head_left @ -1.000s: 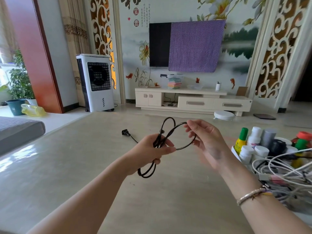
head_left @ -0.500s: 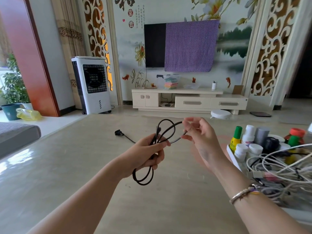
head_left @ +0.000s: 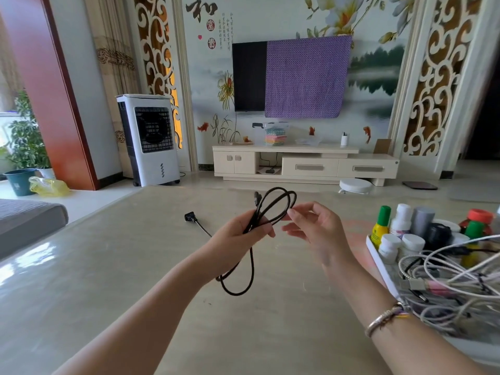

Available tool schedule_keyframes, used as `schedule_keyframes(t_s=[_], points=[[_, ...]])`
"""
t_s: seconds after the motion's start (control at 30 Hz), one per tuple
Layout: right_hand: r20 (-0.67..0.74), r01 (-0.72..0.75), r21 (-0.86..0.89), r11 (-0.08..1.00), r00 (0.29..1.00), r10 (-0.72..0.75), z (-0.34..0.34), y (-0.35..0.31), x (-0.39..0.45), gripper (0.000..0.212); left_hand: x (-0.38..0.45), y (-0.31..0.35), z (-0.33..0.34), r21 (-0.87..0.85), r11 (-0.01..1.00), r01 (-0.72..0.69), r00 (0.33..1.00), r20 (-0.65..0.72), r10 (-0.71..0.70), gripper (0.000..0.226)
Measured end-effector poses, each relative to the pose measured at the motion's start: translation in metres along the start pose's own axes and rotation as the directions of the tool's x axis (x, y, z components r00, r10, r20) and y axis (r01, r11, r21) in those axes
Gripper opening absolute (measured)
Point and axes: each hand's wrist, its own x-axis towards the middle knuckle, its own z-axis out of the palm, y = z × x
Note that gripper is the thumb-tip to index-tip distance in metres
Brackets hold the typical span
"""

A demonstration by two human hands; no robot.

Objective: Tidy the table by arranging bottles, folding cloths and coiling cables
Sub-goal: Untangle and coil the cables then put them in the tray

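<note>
Left hand (head_left: 238,236) gripping looped black cable (head_left: 253,239) above bench (head_left: 81,280), right hand (head_left: 316,231) fingers loosely spread just beside the loops, white tray (head_left: 378,262) of bottles (head_left: 380,226) and tangled white cables (head_left: 460,277) at right, cable plug (head_left: 190,217) lying farther out on bench

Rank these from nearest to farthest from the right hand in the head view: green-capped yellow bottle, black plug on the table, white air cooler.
From the right hand:
1. Green-capped yellow bottle, just to its right.
2. Black plug, to its left on the table.
3. White air cooler, far left on the floor.
</note>
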Motion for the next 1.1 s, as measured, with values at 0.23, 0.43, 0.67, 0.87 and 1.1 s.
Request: schedule_keyframes(t_s=[0.23, 0.43, 0.67, 0.87, 1.1], points=[[0.090, 0.093, -0.097, 0.991, 0.992, -0.084, 0.006, -0.003, -0.002, 0.014, 0.000, -0.004, 0.009, -0.085, 0.996, -0.031, 0.998, 0.046, 0.035, 0.015], [0.060, 0.107, -0.137, 0.985, 0.993, -0.100, 0.003, 0.000, -0.003, 0.009, 0.002, -0.006, 0.009, -0.316, 0.948, 0.036, 0.999, -0.005, -0.040, 0.005], [0.446, -0.029, -0.465, 0.885, 0.856, 0.263, 0.016, 0.012, -0.015, 0.045, 0.008, 0.009, -0.004, -0.768, 0.640, 0.016, 0.989, -0.082, -0.124, 0.017], [0.620, -0.047, -0.430, 0.901, 0.710, 0.333, 0.036, 0.032, -0.028, 0.023, 0.003, 0.020, -0.007, -0.871, 0.492, 0.008, 0.996, -0.038, -0.082, 0.015], [0.316, 0.245, -0.788, 0.565, 0.948, 0.030, 0.010, 0.028, -0.015, 0.023, 0.001, 0.020, -0.020, -0.922, 0.385, 0.030, 0.989, -0.029, -0.145, 0.016]])
